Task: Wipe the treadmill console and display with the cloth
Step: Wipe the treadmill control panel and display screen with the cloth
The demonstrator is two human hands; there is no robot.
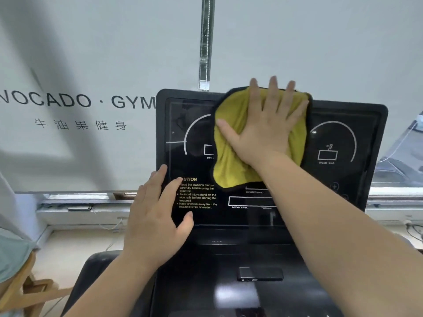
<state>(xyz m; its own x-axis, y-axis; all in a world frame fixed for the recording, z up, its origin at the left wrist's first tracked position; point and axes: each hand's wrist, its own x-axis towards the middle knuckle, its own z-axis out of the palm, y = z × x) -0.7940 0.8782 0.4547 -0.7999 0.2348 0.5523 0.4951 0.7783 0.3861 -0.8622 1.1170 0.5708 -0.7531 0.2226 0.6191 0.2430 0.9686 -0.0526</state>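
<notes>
R hand (266, 131) lay spread flat on the yellow cloth (231, 165), pressing it to the display (343, 179) w/ even contact, while L hand (155, 225), fingers open, braced the console's edge.

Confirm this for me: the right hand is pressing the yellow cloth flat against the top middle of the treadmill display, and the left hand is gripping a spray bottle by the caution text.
Not quite. The left hand holds nothing; it rests open at the display's lower left edge, by the caution text. The rest stands: the right hand presses the yellow cloth flat against the top middle, as the head view shows.
</notes>
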